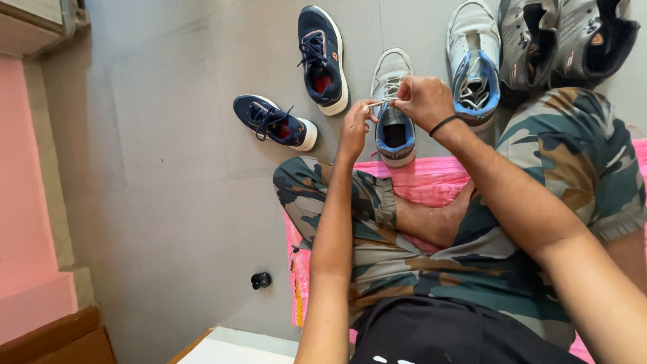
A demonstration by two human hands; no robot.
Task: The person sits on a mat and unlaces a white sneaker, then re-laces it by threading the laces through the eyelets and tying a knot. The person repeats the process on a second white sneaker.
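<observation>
A grey sneaker with a blue lining [393, 108] stands on the floor in front of my crossed legs. My left hand [355, 125] pinches one end of its white lace at the shoe's left side. Over the shoe's tongue, my right hand [420, 100], with a black band on the wrist, is closed on the other part of the lace. Its matching grey and blue sneaker [475, 61] lies just to the right.
Two navy sneakers [323, 57] [274, 122] lie to the left on the grey floor. A pair of grey and black shoes [563, 40] sits at the top right. I sit on a pink mat [421, 182]. A small black object [261, 280] lies by my left knee.
</observation>
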